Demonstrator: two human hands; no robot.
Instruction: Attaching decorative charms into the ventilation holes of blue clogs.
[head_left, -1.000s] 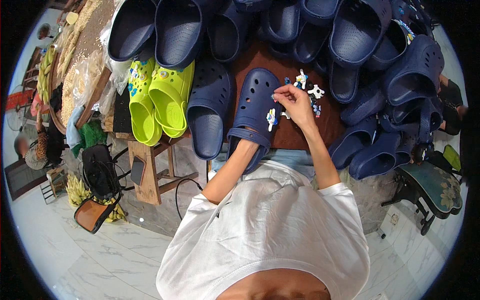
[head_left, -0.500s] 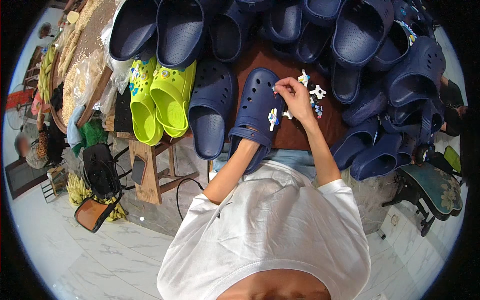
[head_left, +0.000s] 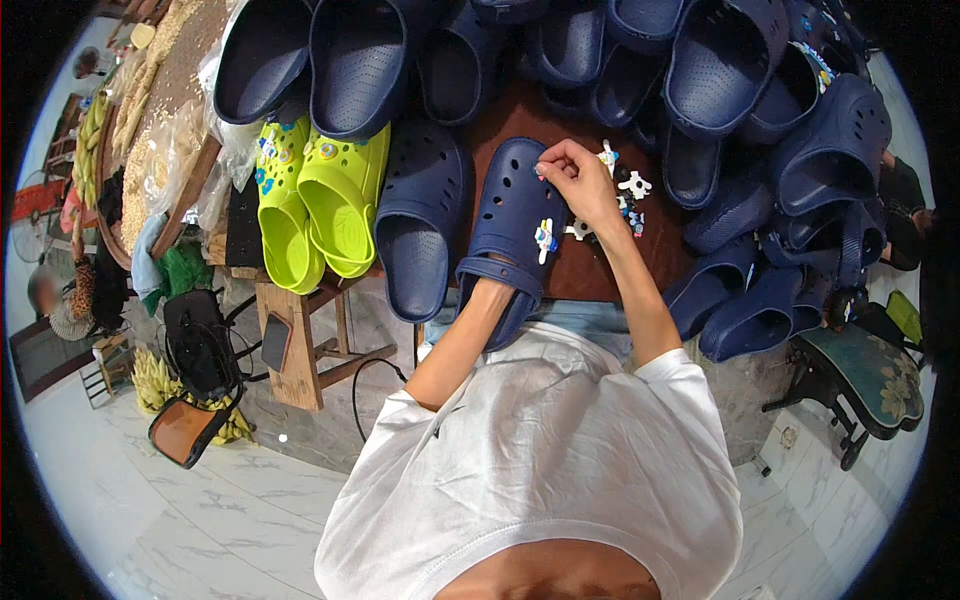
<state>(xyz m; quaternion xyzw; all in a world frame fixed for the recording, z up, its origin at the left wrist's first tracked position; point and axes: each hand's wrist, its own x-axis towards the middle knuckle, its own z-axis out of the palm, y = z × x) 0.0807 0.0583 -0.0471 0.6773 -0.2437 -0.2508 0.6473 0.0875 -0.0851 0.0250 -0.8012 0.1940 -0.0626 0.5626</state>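
A navy clog [head_left: 497,228] lies toe away from me, with my left hand [head_left: 489,292] pushed inside it, so its fingers are hidden. On the clog's right side sits a white, blue and yellow shoe charm [head_left: 545,238]. My right hand [head_left: 582,180] pinches a small shoe charm [head_left: 541,170] at a hole near the clog's toe; red and light colours show, but fingers cover much of it. Several loose white, black and blue charms [head_left: 634,185] lie right of that hand on the brown tabletop [head_left: 655,262]. A second navy clog [head_left: 420,222] rests close on the left.
A lime-green clog pair [head_left: 343,205] with charms stands at the left. Many navy clogs [head_left: 722,62] are piled along the back and right. A wooden stool [head_left: 290,345] with a phone is below left; a stool with a patterned seat [head_left: 868,375] stands at right.
My right hand has shifted slightly left and up, bringing the pinched charm over a hole near the toe. My left hand stays inside the clog.
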